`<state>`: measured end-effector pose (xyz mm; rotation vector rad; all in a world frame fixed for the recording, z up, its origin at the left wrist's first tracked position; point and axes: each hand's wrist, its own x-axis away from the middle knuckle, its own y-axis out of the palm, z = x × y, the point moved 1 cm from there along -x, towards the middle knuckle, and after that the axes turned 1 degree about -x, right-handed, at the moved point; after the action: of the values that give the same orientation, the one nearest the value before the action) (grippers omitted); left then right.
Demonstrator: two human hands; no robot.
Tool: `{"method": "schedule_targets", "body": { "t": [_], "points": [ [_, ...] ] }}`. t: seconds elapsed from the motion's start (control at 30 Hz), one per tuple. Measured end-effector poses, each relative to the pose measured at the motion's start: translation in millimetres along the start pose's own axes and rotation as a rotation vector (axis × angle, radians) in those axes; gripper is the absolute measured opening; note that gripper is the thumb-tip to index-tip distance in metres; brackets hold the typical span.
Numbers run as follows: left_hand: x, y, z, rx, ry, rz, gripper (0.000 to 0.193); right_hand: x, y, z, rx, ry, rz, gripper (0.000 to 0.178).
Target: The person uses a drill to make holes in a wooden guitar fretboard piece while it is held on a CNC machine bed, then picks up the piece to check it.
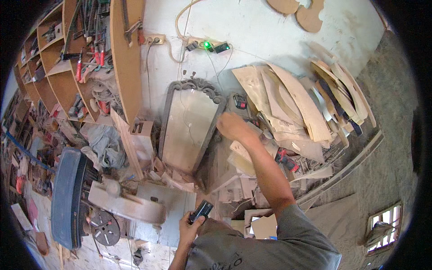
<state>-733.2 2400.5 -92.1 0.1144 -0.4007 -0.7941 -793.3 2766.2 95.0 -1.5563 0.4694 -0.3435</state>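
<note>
My left hand (pixel 188 230), low in the middle, is closed around a small black box-shaped device (pixel 201 211), whose exact kind I cannot make out. My right arm stretches forward toward the wall. Beside the right edge of a carved dark mirror frame (pixel 220 101), my right hand (pixel 234 127) has its fingers curled; whatever they hold, if anything, is hidden. Just beyond that hand lies a red and black battery pack (pixel 240 101). A red and black cordless drill (pixel 286 160) rests among wood pieces, right of my forearm.
Curved thin wooden pieces (pixel 288 101) lean in a stack at the right. Power sockets (pixel 209 46) with plugged-in chargers hang on the wall. Shelves (pixel 126 67) with clamps and tools stand at the left. Nearer, a machine with a dark blue cover (pixel 67 198) juts up.
</note>
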Motion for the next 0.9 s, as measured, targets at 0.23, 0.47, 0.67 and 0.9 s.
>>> {"method": "schedule_targets", "body": {
  "t": [0.23, 0.47, 0.67, 0.9],
  "points": [
    [-24.8, 2.1, -6.7, 0.013, -0.177, 0.102, 0.035, -142.0, 113.7, 49.0, 0.076, 0.173, -0.037, 0.021],
    [-45.0, 7.9, 13.3, 0.104, -0.286, 0.148, 0.033, -186.1, 130.0, 141.4, 0.099, 0.347, -0.201, 0.027],
    [-73.1, 7.5, 10.4, 0.022, -0.267, 0.155, 0.036, -201.1, 171.6, 256.1, 0.109, 0.544, -0.028, 0.028],
    [-90.6, 14.9, 16.5, 0.033, -0.241, 0.128, 0.034, -189.5, 179.6, 299.4, 0.063, 0.658, -0.127, 0.019]
  ]
}}
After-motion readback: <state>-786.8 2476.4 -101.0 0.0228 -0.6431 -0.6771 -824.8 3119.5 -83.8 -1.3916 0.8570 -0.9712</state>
